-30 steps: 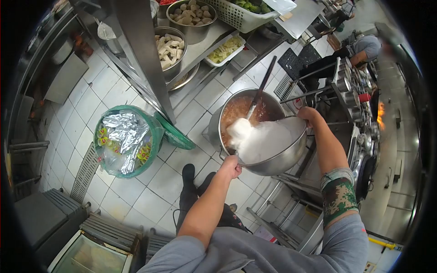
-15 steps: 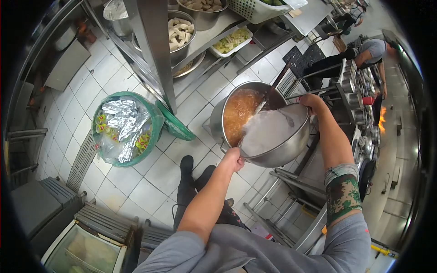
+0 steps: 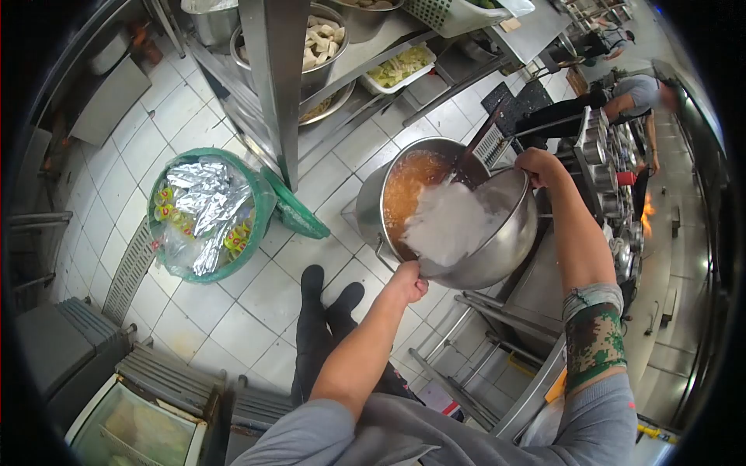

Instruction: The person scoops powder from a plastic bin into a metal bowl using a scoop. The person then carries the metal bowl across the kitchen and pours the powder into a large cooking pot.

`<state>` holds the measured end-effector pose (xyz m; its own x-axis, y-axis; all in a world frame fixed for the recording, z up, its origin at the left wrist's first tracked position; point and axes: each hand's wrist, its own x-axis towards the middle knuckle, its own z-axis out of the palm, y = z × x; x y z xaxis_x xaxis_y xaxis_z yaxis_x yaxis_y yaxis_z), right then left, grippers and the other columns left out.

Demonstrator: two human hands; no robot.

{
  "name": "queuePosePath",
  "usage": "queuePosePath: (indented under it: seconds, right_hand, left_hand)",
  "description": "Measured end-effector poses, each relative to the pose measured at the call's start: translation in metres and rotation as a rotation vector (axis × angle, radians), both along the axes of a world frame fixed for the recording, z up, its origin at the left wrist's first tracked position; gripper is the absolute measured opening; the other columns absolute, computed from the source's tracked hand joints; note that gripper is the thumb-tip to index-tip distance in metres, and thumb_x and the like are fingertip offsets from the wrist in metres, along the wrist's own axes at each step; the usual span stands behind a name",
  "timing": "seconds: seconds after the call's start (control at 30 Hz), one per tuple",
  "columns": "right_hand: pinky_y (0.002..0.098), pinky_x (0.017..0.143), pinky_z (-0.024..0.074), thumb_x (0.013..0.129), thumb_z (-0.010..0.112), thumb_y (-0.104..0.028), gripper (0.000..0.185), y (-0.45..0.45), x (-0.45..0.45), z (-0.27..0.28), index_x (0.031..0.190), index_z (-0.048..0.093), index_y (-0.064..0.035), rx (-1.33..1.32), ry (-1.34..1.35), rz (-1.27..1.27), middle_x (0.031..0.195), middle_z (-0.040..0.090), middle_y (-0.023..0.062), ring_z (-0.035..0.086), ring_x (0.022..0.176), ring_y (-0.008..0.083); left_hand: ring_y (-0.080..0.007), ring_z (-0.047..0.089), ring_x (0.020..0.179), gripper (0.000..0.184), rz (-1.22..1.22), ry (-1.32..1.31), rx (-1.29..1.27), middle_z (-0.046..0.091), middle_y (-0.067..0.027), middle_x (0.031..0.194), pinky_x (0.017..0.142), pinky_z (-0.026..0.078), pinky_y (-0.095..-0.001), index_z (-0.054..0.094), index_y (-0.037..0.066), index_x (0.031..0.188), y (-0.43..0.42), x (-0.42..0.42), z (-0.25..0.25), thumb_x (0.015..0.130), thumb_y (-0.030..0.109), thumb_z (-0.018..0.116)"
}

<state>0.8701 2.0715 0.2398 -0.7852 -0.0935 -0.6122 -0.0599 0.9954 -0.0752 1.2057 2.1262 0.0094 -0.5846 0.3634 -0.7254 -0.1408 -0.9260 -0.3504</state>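
A large metal bowl [image 3: 505, 252] is tilted over a deep metal pot [image 3: 365, 206]. My left hand [image 3: 406, 281] grips the bowl's near rim, and my right hand [image 3: 538, 166] is closed on its far right rim. White material [image 3: 447, 221] spreads from the bowl over the pot's mouth; whether it is powder or foam is hard to tell. Orange-brown liquid [image 3: 412, 182] shows in the pot's left part. A dark-handled utensil [image 3: 474, 147] leans out of the pot at the back, its lower end hidden.
A green lined bin [image 3: 264, 202] with foil and wrappers stands left. Shelving with a metal post [image 3: 281, 85] holds bowls of food and a white tray [image 3: 396, 74]. A co-worker [image 3: 637, 95] bends by the stoves at the right, near a flame [image 3: 647, 213]. Metal racks stand below the bowl.
The bowl has tipped further toward the pot, and its white contents have slid left over the pot's opening. Both hands keep their hold. The view has shifted slightly.
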Motion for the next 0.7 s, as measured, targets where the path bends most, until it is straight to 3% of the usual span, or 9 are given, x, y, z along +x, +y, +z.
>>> queuePosePath:
  seconds: [0.17,0.37,0.47,0.57,0.6,0.67,0.7]
  right_hand:
    - [0.0306,0.038,0.0277,0.080,0.059,-0.011,0.022,0.001,0.002,-0.002,0.063,0.046,-0.0081,0.063,0.037,-0.111,0.056,0.037,0.0007,0.033,0.045,0.0135]
    - [0.0331,0.037,0.0274,0.081,0.060,-0.012,0.024,0.001,0.008,0.016,0.061,0.047,-0.0068,0.020,0.058,0.084,0.055,0.038,0.0020,0.036,0.045,0.0154]
    - [0.0334,0.038,0.0273,0.081,0.060,-0.013,0.025,0.030,-0.024,-0.016,0.060,0.048,-0.0064,0.144,0.066,0.173,0.054,0.037,0.0019,0.037,0.045,0.0153]
    - [0.0327,0.038,0.0271,0.081,0.060,-0.014,0.026,0.029,0.013,0.016,0.059,0.048,-0.0061,-0.096,0.097,-0.006,0.052,0.036,0.0021,0.037,0.045,0.0149]
    - [0.0312,0.038,0.0272,0.081,0.061,-0.015,0.028,0.040,-0.005,0.002,0.058,0.048,-0.0075,0.046,0.078,-0.096,0.051,0.035,0.0010,0.037,0.044,0.0139]
    - [0.0322,0.038,0.0311,0.081,0.063,-0.016,0.025,0.067,-0.009,0.021,0.061,0.050,-0.0094,-0.128,0.062,-0.039,0.055,0.040,-0.0005,0.040,0.045,0.0126]
    - [0.0328,0.038,0.0330,0.081,0.064,-0.016,0.024,0.082,-0.001,0.023,0.062,0.051,-0.0103,-0.179,0.029,-0.007,0.056,0.042,-0.0012,0.042,0.045,0.0120]
  left_hand:
    - [-0.0071,0.029,0.044,0.012,-0.015,0.093,0.016,0.043,0.0017,0.067,0.034,0.023,-0.0182,0.049,0.016,0.085,0.010,-0.003,-0.009,0.094,0.014,0.041]
    - [-0.0075,0.030,0.044,0.012,-0.036,0.076,0.054,0.045,0.0026,0.067,0.034,0.023,-0.0188,0.051,0.016,0.087,0.014,0.001,-0.003,0.095,0.014,0.043]
    - [-0.0077,0.030,0.043,0.011,-0.053,0.123,0.047,0.045,0.0028,0.066,0.034,0.023,-0.0192,0.052,0.017,0.086,0.019,-0.003,-0.007,0.095,0.015,0.045]
    - [-0.0070,0.030,0.042,0.013,-0.069,0.121,-0.014,0.043,0.0031,0.064,0.033,0.022,-0.0192,0.051,0.016,0.083,0.035,0.009,-0.016,0.095,0.017,0.045]
    - [-0.0063,0.029,0.041,0.016,-0.085,0.106,-0.026,0.042,0.0035,0.061,0.032,0.022,-0.0190,0.050,0.016,0.080,0.057,0.007,-0.043,0.095,0.017,0.045]
    - [-0.0054,0.029,0.040,0.019,-0.108,0.136,-0.094,0.041,0.0040,0.059,0.032,0.021,-0.0191,0.051,0.016,0.078,0.037,-0.015,-0.040,0.096,0.020,0.046]
    - [-0.0053,0.029,0.040,0.019,-0.124,0.133,-0.088,0.042,0.0041,0.059,0.032,0.020,-0.0194,0.051,0.017,0.078,0.032,-0.004,-0.010,0.096,0.022,0.048]
